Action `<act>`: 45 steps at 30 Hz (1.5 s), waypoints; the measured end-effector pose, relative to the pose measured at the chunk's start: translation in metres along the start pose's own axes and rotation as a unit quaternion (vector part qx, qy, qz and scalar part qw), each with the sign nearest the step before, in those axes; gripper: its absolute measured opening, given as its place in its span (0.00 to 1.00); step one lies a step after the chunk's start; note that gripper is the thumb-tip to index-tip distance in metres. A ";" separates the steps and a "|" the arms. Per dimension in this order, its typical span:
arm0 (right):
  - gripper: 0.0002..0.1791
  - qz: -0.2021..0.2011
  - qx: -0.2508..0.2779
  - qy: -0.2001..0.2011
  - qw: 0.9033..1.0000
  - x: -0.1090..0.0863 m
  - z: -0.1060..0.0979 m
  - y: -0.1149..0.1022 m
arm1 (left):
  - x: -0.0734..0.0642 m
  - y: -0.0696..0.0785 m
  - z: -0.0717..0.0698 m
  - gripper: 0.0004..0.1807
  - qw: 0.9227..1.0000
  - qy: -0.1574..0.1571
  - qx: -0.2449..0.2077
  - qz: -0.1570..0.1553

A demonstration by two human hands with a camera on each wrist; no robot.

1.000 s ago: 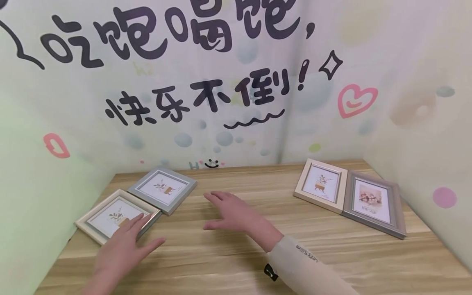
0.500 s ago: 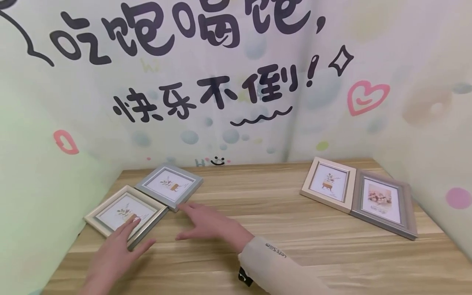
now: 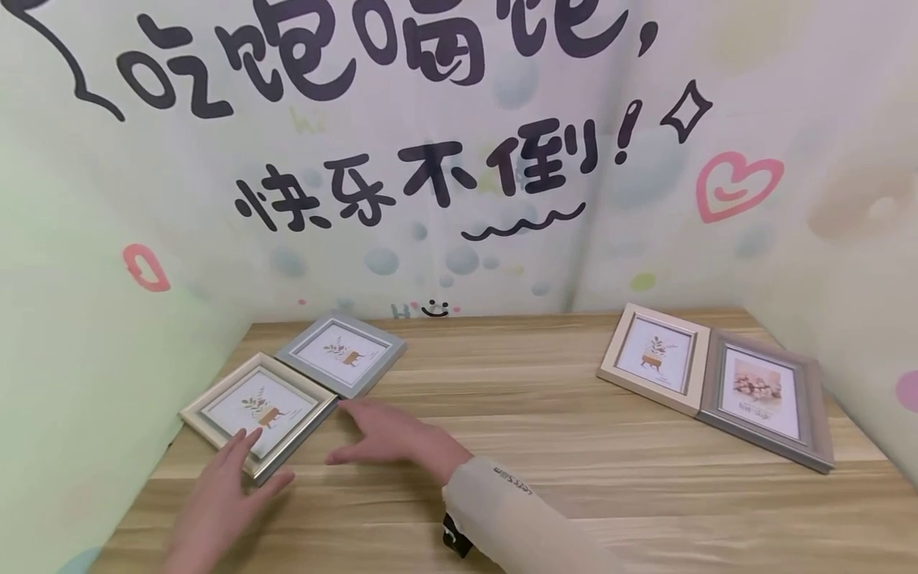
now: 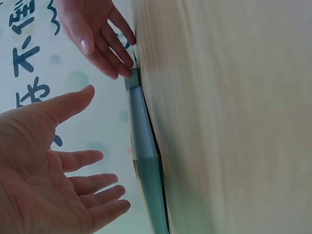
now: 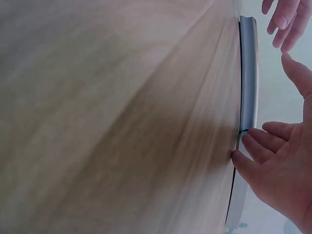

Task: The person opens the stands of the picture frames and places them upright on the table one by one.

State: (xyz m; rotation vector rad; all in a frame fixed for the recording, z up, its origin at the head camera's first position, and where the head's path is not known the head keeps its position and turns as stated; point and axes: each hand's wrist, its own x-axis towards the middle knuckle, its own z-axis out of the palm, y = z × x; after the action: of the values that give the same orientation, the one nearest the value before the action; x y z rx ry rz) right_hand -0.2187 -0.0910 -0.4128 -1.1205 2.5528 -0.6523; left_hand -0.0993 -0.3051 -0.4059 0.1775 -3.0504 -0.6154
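Over the near corner of a cream picture frame [image 3: 215,392] hovers my left hand [image 3: 221,498], its fingers extended and thumb spread. In the left wrist view this hand [image 4: 53,180] holds nothing and stays apart from the frame's edge [image 4: 146,126]. My right hand [image 3: 394,437] reaches to where the cream frame meets a grey-blue picture frame [image 3: 393,349]. In the right wrist view the right hand's fingertips [image 5: 240,157] lie at the seam between the two frame edges, seemingly touching them; the fingers are nearly straight. Both frames lie flat, showing a plant print.
Another cream picture frame [image 3: 613,360] lies at the right beside a wider grey-brown frame [image 3: 814,399] with a flower print. Wooden tabletop [image 3: 502,375] spreads between the two pairs. A lettered wall [image 3: 459,263] closes the back, with side walls left and right.
My right hand has moved left to the seam of the left-hand frames. The left hand has drawn back slightly towards the near corner. The whole view has shifted rightward.
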 end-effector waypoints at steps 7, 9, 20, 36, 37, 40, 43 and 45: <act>0.49 0.030 -0.009 0.008 0.999 0.005 0.006 -0.003 | -0.006 0.000 0.001 0.49 1.000 -0.001 -0.007 0.000; 0.49 0.041 -0.010 0.014 0.999 0.007 0.007 -0.004 | -0.007 0.001 0.001 0.49 1.000 -0.004 -0.008 -0.002; 0.48 0.060 0.046 0.015 0.997 0.021 0.010 -0.005 | -0.007 0.000 -0.001 0.59 0.996 -0.060 -0.056 -0.047; 0.44 0.053 0.094 0.021 0.994 0.038 0.012 -0.003 | -0.007 -0.004 0.003 0.53 0.973 -0.102 -0.192 -0.076; 0.42 0.049 0.103 0.024 0.993 0.038 0.012 -0.001 | -0.008 -0.005 0.003 0.53 0.969 -0.102 -0.213 -0.078; 0.39 0.036 0.128 0.031 0.991 0.039 0.012 0.001 | -0.012 -0.007 0.004 0.54 0.956 -0.103 -0.258 -0.089; 0.34 0.021 0.153 0.044 0.987 0.036 0.010 0.002 | -0.015 -0.010 0.004 0.55 0.948 -0.103 -0.284 -0.101; 0.31 0.010 0.170 0.055 0.984 0.034 0.009 0.002 | -0.018 -0.010 0.003 0.55 0.941 -0.100 -0.301 -0.115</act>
State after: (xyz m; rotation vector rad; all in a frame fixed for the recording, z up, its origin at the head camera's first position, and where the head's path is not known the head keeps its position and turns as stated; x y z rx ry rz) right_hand -0.2390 -0.1180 -0.4241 -0.9629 2.4094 -1.1231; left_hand -0.0803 -0.3113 -0.4131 0.4769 -2.8617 -1.6274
